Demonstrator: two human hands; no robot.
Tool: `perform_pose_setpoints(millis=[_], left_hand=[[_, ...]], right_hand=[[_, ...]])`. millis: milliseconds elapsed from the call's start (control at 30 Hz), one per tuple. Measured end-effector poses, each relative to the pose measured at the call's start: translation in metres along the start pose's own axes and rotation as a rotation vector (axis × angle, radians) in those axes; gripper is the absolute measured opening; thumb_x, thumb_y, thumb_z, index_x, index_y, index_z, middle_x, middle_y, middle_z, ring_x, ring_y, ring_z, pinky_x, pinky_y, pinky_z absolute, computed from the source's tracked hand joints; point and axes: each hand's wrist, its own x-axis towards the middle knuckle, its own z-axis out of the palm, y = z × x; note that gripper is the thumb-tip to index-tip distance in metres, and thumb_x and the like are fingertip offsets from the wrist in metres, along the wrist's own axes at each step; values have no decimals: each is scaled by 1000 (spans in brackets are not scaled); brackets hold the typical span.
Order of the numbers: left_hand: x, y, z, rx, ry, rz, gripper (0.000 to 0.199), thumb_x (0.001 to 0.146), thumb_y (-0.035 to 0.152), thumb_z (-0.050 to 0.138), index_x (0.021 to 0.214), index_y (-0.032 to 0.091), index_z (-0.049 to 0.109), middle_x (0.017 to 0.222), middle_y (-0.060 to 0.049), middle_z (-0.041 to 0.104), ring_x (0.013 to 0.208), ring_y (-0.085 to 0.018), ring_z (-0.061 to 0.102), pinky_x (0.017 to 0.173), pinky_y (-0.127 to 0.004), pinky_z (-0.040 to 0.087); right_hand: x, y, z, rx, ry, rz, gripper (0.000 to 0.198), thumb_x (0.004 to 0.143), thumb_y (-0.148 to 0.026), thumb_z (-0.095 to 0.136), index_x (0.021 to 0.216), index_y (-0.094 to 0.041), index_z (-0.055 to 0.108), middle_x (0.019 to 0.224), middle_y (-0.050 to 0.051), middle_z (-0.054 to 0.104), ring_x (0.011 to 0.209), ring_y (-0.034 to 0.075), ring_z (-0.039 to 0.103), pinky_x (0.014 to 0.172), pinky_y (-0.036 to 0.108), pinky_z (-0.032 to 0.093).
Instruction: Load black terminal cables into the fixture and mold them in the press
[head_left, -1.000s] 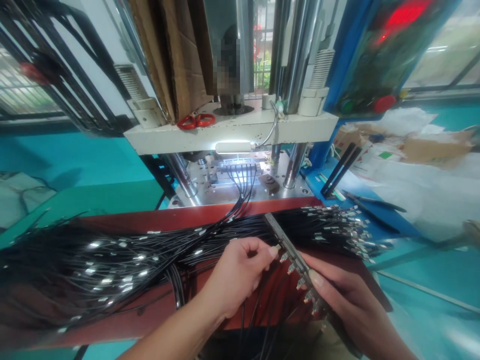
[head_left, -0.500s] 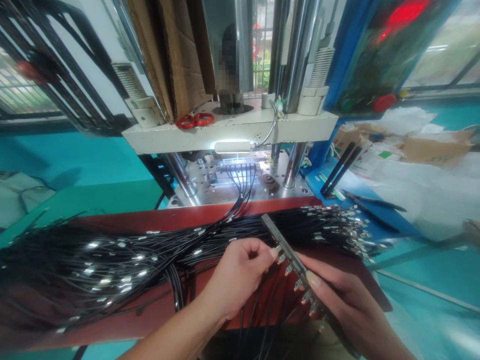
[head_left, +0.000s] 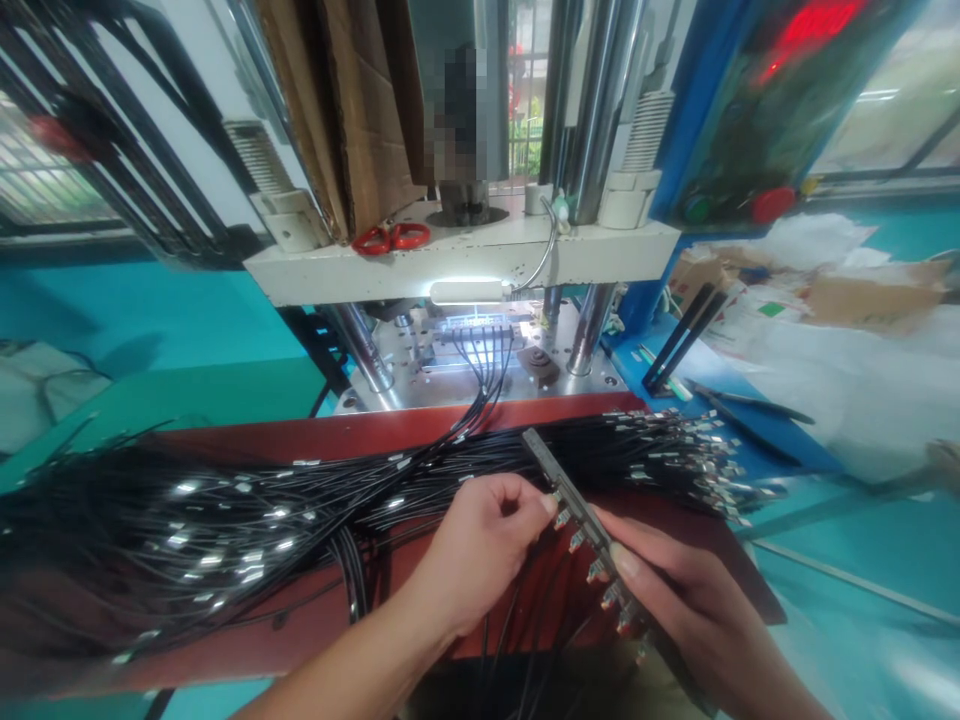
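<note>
My right hand (head_left: 679, 590) is closed around a long dark metal bar (head_left: 556, 472), thumb on top. The bar slants from the middle of the view down toward my body. Several small metal connectors (head_left: 576, 541) stick out in a row along its left edge. My left hand (head_left: 487, 540) pinches a cable connector at the upper end of that row, with thumb and forefinger touching the bar's edge. The fingertips cover most of this connector. Thin black cables (head_left: 534, 630) hang below the bar, and their upper ends are partly hidden.
A thick bundle of black cables (head_left: 300, 520) with metal ends lies across the red board (head_left: 247, 440). Behind it stands a press (head_left: 465, 250) with a lit fixture (head_left: 476, 335) holding several cables. Red-handled scissors (head_left: 390, 238) rest on the press; pliers (head_left: 750, 405) lie at right.
Almost nothing differs. Both hands keep their hold at the bar, and the connectors along it have shifted very slightly.
</note>
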Motion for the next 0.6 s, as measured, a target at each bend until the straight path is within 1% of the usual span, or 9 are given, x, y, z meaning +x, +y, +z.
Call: perform_pose_setpoints(millis=[133,233,300,333,400,467,533,600], left_hand=[[0,-1,2,12,10,18,35,79,48,66,66,16,55,51,7,43,44,-6,29,46,-20,26],[0,-2,3,64,21,21,34,82,47,63,70,16,59,52,6,47,44,-7,33,48,-20,28],[-3,2,-1,176,-4,51,33,85,46,59,71,16,62,53,4,51,47,-9,40,51,-22,32],[-7,6,-6,259,-14,91,32,86,44,59,72,16,64,56,2,56,51,-10,46,54,-22,34],[-17,19,-22,422,-3,191,27,86,42,61,77,18,69,70,-1,66,64,-13,56,63,-24,39],[-29,36,-44,515,71,250,27,86,44,61,83,20,71,81,-2,70,75,-16,60,68,-25,41],[-37,53,-68,546,164,245,33,87,49,57,80,19,70,76,-1,69,72,-16,59,65,-25,40],[-35,65,-89,563,233,259,35,87,50,57,76,18,69,70,-1,66,69,-16,58,64,-25,40]], right_hand=[[0,5,1,-64,-8,-2,43,98,-39,48,141,-33,49,137,2,58,128,26,51,115,44,33],[1,2,2,-83,-35,5,44,99,-40,47,142,-33,48,137,3,58,125,26,53,112,44,38],[1,-4,1,-66,-45,16,44,99,-40,46,142,-32,49,135,3,59,124,26,54,110,44,40],[2,-7,0,-50,-61,22,44,99,-40,46,142,-32,49,134,3,60,123,26,55,109,43,41],[4,-15,-6,-34,-125,28,44,99,-39,46,142,-32,49,134,3,61,120,25,58,108,42,42],[8,-21,-13,-57,-212,9,43,99,-37,47,141,-32,51,133,3,61,116,24,60,104,38,45],[14,-26,-19,-120,-307,-25,41,98,-33,50,139,-32,54,131,3,63,113,23,61,99,34,48],[23,-30,-22,-197,-393,-59,37,97,-29,51,133,-32,60,124,3,66,109,21,63,94,31,50]])
